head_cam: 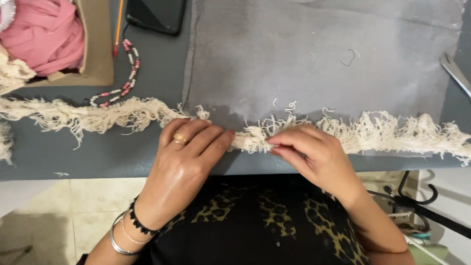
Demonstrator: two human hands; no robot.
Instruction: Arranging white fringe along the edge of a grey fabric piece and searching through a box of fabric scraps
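A long cream fringe trim (pixel 382 132) lies across the grey table (pixel 98 152), from the left edge to the right edge, along the near border of a grey felt sheet (pixel 319 54). Both hands work on it at the middle of the table edge.

The left hand (pixel 189 152) lies flat, palm down, fingers stretched and close together. It presses the fringe against the table and grips nothing; the fingertips reach the frayed threads just beside the other hand. The right hand (pixel 309 149) is nearly closed: thumb and first fingers pinch a small bunch of threads at the end nearest to the left hand, and the other fingers are curled.

In my judgement, the step in hand is the combing or pulling apart of the threads, section by section, while one hand keeps the strip fixed. The next move seems to call for a short and gentle pull with the pinching fingers, the flat hand holding firm so the strip does not slide.

Farther away, at the upper left, there are a cardboard box (pixel 100 44) with pink yarn (pixel 46 32), a pencil (pixel 118 27), a string of pink and white beads (pixel 125 78) and a dark phone (pixel 157 14). At the right edge metal scissors (pixel 456 71) are partly visible.
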